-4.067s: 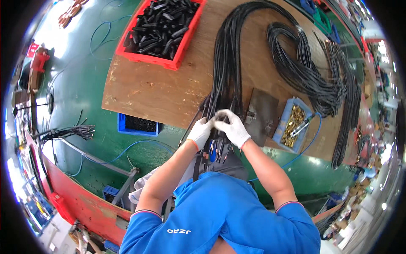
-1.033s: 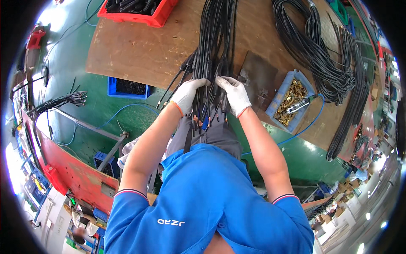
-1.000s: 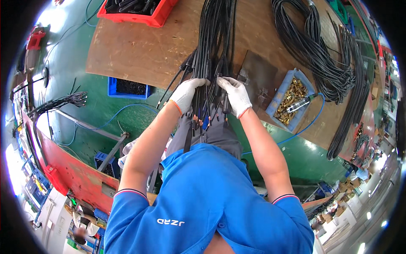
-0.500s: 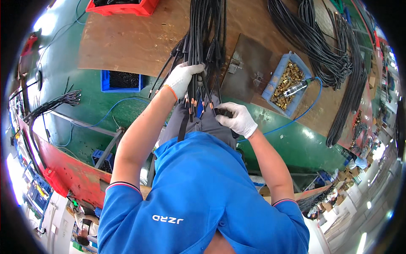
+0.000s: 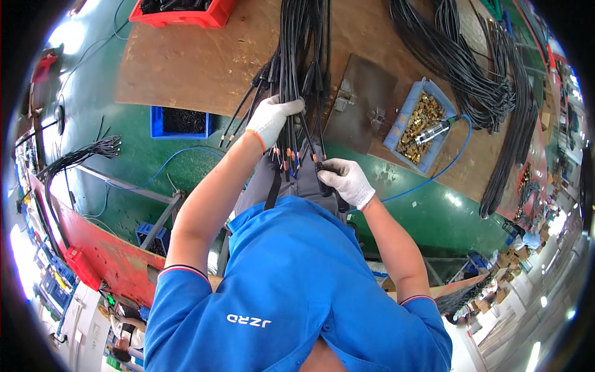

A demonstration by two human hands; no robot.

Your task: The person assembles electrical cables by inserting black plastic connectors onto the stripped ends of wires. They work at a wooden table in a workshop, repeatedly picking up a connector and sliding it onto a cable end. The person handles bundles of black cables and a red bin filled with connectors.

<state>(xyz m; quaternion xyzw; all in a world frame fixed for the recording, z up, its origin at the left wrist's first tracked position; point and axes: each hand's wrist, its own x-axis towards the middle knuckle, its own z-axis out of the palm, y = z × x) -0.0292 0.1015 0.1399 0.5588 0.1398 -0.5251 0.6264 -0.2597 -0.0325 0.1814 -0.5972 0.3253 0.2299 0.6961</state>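
A bundle of black cables (image 5: pixel 296 56) hangs over the table's near edge, its stripped copper ends pointing toward my body. My left hand (image 5: pixel 273 119), in a white glove, is closed around the bundle a little above those ends. My right hand (image 5: pixel 348 181), also gloved in white, pinches a black tubular sleeve (image 5: pixel 323 177) between thumb and fingertips. The sleeve sits right at the copper tip of one cable; whether it is over the tip I cannot tell. Another black piece shows below the right palm, mostly hidden by the hand.
On the brown table (image 5: pixel 186 68) stand a red bin (image 5: pixel 214 18) of black parts and a light-blue tray (image 5: pixel 396 136) of brass-coloured pieces with an air tool (image 5: pixel 432 132) across it. More black cables (image 5: pixel 434 56) lie at the right. A blue bin (image 5: pixel 180 135) is at the left.
My right hand has shifted slightly, and the black sleeve now shows at a cable's copper tip, with another black piece below the palm. The left hand keeps its hold on the bundle.
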